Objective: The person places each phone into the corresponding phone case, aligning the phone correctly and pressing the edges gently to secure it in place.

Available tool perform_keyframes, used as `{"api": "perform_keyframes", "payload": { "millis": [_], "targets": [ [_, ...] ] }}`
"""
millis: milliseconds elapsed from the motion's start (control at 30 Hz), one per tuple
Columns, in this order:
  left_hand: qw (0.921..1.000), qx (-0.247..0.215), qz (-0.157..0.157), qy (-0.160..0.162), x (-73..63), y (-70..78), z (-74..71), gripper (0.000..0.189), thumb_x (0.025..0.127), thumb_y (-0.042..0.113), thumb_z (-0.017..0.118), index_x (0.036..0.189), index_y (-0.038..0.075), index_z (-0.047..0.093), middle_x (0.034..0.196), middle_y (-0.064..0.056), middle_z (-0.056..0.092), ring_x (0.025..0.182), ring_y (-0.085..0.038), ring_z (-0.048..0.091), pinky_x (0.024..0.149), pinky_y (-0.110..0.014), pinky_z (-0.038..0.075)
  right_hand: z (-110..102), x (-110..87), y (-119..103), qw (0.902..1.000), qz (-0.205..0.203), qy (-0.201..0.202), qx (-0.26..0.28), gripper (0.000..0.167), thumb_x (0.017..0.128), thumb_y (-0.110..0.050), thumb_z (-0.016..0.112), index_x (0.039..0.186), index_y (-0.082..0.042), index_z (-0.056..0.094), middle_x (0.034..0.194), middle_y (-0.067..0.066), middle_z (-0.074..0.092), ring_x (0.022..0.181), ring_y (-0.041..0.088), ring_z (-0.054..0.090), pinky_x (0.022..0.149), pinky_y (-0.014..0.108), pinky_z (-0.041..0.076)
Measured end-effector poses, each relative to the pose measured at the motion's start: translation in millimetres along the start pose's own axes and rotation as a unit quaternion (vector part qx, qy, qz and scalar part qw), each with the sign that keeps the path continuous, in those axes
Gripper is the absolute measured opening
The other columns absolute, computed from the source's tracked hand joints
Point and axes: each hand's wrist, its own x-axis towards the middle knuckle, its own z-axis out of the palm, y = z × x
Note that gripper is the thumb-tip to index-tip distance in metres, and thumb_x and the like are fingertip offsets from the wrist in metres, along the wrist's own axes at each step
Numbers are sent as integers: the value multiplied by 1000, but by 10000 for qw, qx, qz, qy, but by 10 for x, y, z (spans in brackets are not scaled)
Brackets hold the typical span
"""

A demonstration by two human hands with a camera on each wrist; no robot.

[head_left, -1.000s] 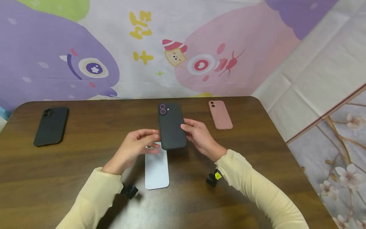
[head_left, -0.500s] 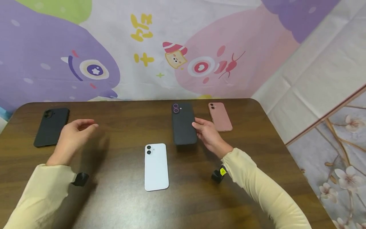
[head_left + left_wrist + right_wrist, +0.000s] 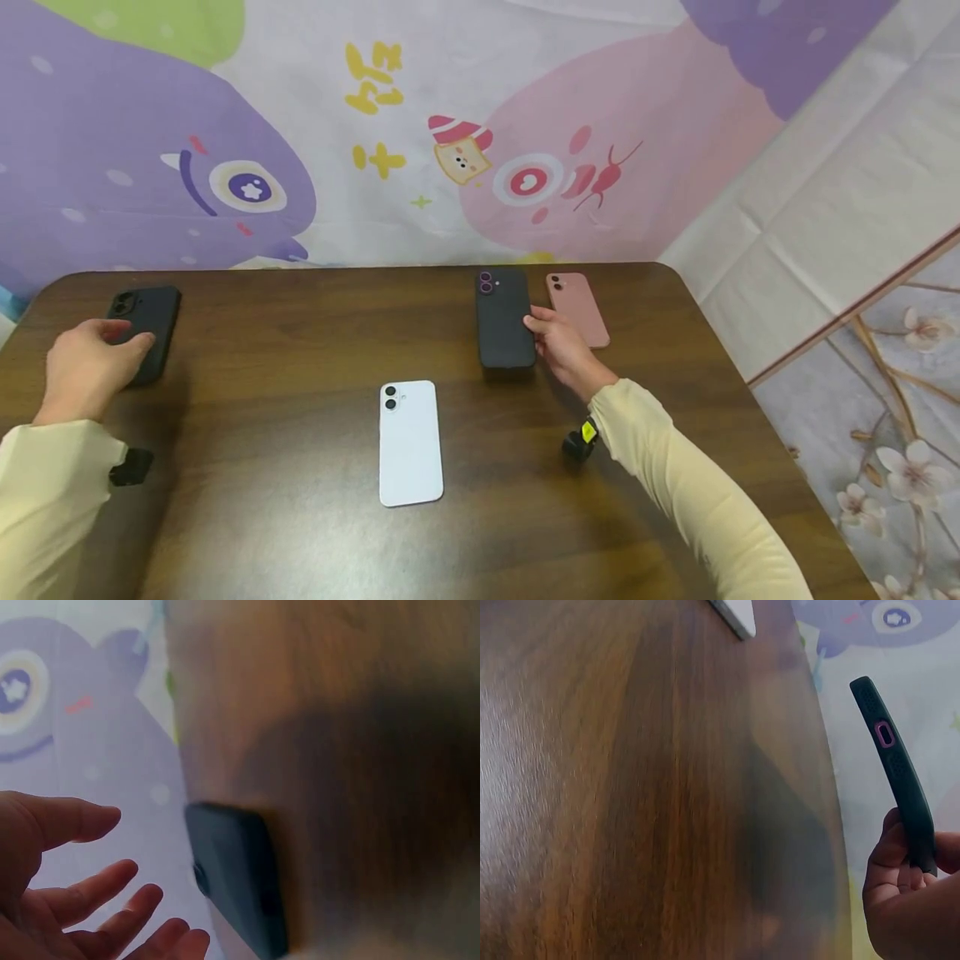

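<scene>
Sleeves (image 3: pixel 682 475), pale yellow, show at lower left and lower right, each with a black wrist camera (image 3: pixel 131 467) at the cuff; the right one has a bright yellow patch. Tabletop (image 3: pixel 277 358) is dark brown wood grain, glare in the near middle. White smartphone (image 3: pixel 412 454) lies flat near centre, back up, two lenses at its top left corner, well apart from both hands. Left hand (image 3: pixel 86 367): holds nothing, thumb and fingers apart, poised over the black smartphone (image 3: pixel 159 317) lying back up at far left. Left wrist view shows a gap between fingertips and that phone. Right hand (image 3: pixel 562 346): thumb and fingers clamped on the right edge of the purple-ringed phone (image 3: pixel 504 325), also black, back up, raised off the tabletop. Right wrist view shows its bottom edge with a purple-rimmed port. Pink smartphone (image 3: pixel 581 308) lies back up on the tabletop, just right of the purple-ringed phone, near the right hand. Behind the far edge: cartoon backdrop (image 3: pixel 330 225), purple and pink characters, yellow lettering. Flower-print cloth (image 3: pixel 900 467) runs along the right side.
</scene>
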Motion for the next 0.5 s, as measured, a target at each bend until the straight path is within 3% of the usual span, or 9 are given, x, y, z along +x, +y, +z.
{"api": "perform_keyframes", "payload": {
  "millis": [67, 233, 367, 500],
  "targets": [
    [9997, 138, -80, 163, 220, -240, 75, 67, 97, 42, 35, 140, -9, 29, 140, -36, 31, 121, -56, 29, 93, -65, 34, -19, 31, 13, 10000, 5, 0, 31, 50, 99, -10, 43, 144, 3, 26, 91, -8, 55, 73, 0, 54, 64, 13, 44],
    [9967, 494, -366, 524, 743, -821, 228, 81, 92, 57, 34, 144, -4, 25, 145, -34, 25, 124, -56, 25, 101, -67, 22, -52, 111, 34, 9999, -35, 28, 149, 47, 98, -8, 43, 142, 5, 30, 81, -12, 58, 70, 0, 55, 62, 13, 43],
    [9946, 673, -592, 515, 885, -985, 235, 94, 86, 68, 37, 144, -4, 24, 146, -32, 23, 124, -56, 26, 100, -69, 19, -78, 165, 39, 9998, -13, 53, 203, 49, 98, -7, 43, 143, 5, 28, 83, -11, 57, 71, 0, 55, 63, 14, 43],
    [9946, 773, -618, 310, 874, -991, 226, 107, 79, 76, 39, 143, -9, 22, 145, -34, 24, 122, -56, 29, 98, -68, 26, -102, 185, 28, 9999, 70, 54, 112, 51, 98, -9, 44, 145, 3, 26, 88, -9, 55, 71, 0, 52, 61, 13, 40]
  ]
}}
